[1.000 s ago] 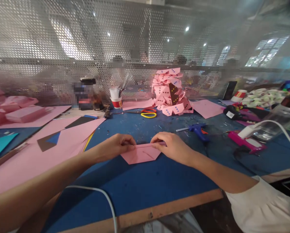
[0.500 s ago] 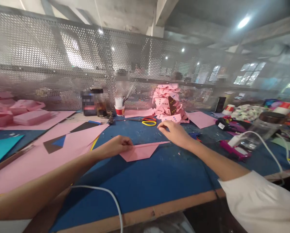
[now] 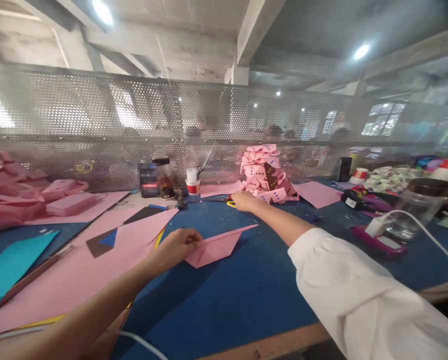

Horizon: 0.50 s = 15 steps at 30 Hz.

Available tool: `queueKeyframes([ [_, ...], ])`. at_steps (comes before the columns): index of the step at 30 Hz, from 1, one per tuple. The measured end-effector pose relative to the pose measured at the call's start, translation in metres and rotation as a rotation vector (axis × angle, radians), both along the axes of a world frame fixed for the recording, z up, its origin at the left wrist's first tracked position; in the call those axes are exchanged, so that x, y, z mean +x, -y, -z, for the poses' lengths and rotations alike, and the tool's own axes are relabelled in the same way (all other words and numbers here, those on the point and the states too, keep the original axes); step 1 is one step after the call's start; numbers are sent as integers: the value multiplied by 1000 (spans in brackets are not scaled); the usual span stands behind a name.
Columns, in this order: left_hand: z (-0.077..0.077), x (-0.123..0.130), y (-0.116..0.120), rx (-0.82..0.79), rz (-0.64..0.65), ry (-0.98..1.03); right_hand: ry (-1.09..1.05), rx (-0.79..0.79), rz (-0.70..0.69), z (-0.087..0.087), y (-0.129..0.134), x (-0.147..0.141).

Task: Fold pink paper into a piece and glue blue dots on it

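My left hand pinches the left end of a folded pink sheet, whose long narrow edge points to the right over the blue table mat. Farther back, my right hand reaches to the scissors with red and yellow handles; its fingers cover most of the handles, and their grip is hidden. Just behind that hand rises a heap of pink folded pieces with dots.
Large pink sheets and a teal sheet lie at the left. A cup and jar stand at the back. A clear jar, magenta device and white cable occupy the right.
My right hand has moved forward and left, away from the pink sheet to the scissors. My left hand still holds the sheet, which is tilted up more. The view has tipped upward.
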<state>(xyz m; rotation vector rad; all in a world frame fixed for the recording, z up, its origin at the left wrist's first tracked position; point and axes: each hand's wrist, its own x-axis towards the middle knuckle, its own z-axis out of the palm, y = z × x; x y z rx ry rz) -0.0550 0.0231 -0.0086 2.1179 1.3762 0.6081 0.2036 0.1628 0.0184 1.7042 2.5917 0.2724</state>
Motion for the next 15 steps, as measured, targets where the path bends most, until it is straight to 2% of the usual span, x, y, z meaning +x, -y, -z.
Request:
queueKeyframes([
  [6,-9,-2,-2,10,-91,137,51,41,26,2,-13,1],
  [15,-12,-10,-13,61,-180,503,2,-10,108,-2,-19,-2],
])
